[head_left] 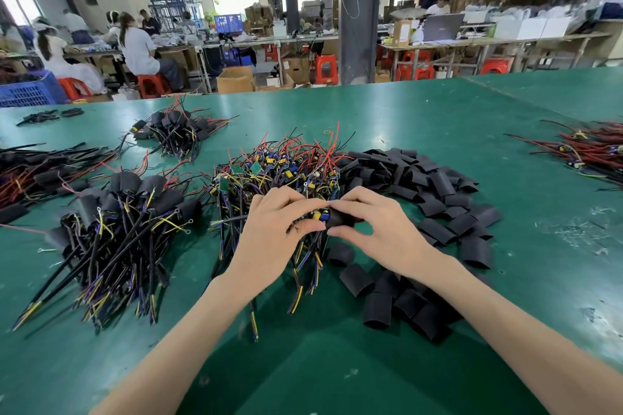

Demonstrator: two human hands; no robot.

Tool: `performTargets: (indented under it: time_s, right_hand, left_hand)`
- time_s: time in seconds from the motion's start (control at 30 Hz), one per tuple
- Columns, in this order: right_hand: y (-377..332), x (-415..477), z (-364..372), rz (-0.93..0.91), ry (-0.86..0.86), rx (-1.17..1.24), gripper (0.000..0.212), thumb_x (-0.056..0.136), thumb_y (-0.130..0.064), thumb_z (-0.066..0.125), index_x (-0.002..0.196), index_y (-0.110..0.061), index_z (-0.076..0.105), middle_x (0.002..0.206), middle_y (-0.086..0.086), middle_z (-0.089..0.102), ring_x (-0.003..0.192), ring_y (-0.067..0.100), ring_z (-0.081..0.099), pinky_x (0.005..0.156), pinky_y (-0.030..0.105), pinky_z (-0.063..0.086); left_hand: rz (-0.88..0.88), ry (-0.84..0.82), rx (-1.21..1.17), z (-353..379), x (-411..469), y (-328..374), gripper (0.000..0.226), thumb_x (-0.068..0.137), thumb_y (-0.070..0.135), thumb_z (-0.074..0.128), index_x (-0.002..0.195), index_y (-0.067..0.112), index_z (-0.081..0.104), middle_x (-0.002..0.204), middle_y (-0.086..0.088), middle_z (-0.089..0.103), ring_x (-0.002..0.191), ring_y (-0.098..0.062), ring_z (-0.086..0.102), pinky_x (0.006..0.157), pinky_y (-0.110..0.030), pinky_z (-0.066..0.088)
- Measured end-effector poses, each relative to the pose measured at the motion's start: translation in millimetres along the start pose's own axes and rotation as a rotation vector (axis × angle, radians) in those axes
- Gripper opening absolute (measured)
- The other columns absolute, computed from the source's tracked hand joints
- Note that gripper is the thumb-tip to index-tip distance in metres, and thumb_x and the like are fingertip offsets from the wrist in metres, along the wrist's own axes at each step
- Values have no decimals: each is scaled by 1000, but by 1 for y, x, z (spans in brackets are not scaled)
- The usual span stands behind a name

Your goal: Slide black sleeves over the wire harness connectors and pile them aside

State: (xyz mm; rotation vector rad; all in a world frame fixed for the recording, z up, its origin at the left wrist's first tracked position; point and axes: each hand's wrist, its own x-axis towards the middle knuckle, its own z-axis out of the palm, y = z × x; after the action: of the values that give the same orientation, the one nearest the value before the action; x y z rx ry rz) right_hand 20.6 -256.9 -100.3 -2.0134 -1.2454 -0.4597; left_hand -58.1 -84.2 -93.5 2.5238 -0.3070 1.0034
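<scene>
My left hand (269,232) grips one wire harness by its connector end (320,213), where yellow and blue parts show. My right hand (374,229) pinches a black sleeve (338,218) whose mouth sits against that connector. Both hands meet above the heap of bare harnesses (283,168) with red, black and yellow wires. To the right spreads a heap of loose black sleeves (435,199). On the left lies a pile of sleeved harnesses (124,212).
A second sleeved pile (175,131) lies further back on the green table (404,118). More harness bundles lie at the far left (40,168) and far right (593,152). Seated workers, benches, red stools and boxes fill the workshop beyond the table's far edge.
</scene>
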Motion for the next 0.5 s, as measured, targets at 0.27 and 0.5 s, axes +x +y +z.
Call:
performTargets:
  time_s: [0.27,0.5]
  right_hand:
    - [-3,-3,5,-34,47,-19,37,77,-23,74,108,-6,67,95,4,60,81,19,58,75,33,47]
    - [-3,-1,5,-5,106,-35,31,77,-23,75,103,-8,69,93,4,58,77,21,58,72,38,50]
  left_hand:
    - [-88,-45,-75,6,-3,2,43,80,40,60,114,17,69,87,12,51,82,-4,44,76,-24,27]
    - [-139,-80,-214,1,1,0,45,87,11,65,131,15,55,93,7,57,84,2,51,81,-7,34]
